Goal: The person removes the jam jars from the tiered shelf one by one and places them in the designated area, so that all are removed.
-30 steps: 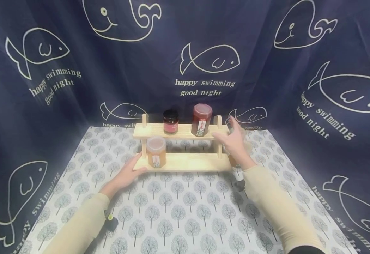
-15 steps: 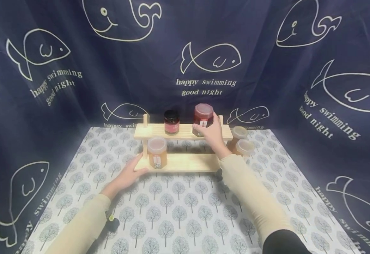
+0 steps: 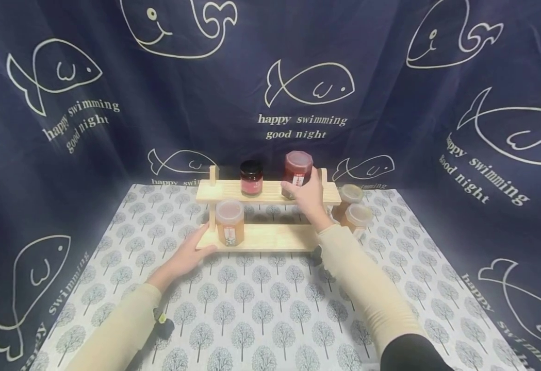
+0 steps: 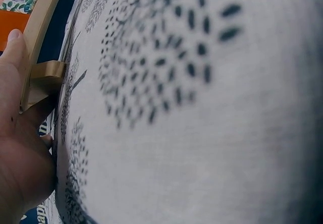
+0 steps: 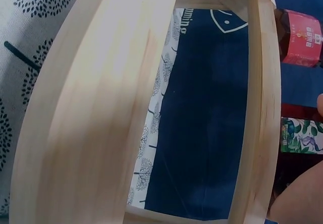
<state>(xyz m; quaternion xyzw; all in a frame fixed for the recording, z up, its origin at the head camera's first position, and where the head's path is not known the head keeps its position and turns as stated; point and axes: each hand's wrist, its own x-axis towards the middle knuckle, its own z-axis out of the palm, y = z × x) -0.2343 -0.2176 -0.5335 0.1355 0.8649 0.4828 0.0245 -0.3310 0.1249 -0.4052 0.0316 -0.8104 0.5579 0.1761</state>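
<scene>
A two-tier wooden rack [image 3: 275, 238] stands at the back of the table. On its upper tier, to the right, is a tall dark-red jar [image 3: 299, 162] with a pale lid. My right hand [image 3: 311, 198] grips this jar, thumb in front and fingers round its right side. The jar's patterned label [image 5: 303, 134] shows in the right wrist view. At the rack's lower left end, my left hand [image 3: 189, 253] holds the wood, thumb [image 4: 15, 50] along the front edge. Beside that hand an amber jar [image 3: 230, 229] sits on the lower tier.
A small black-lidded jar [image 3: 251, 184] with a pink label stands left of centre on the upper tier. Two more pale-lidded jars, a rear jar [image 3: 351, 194] and a front jar [image 3: 359, 214], stand right of the rack. A dark curtain [image 3: 205, 103] hangs behind.
My right hand has moved left from beside the rack's right end and taken hold of the dark-red jar, revealing the two jars at right. My left hand keeps its place.
</scene>
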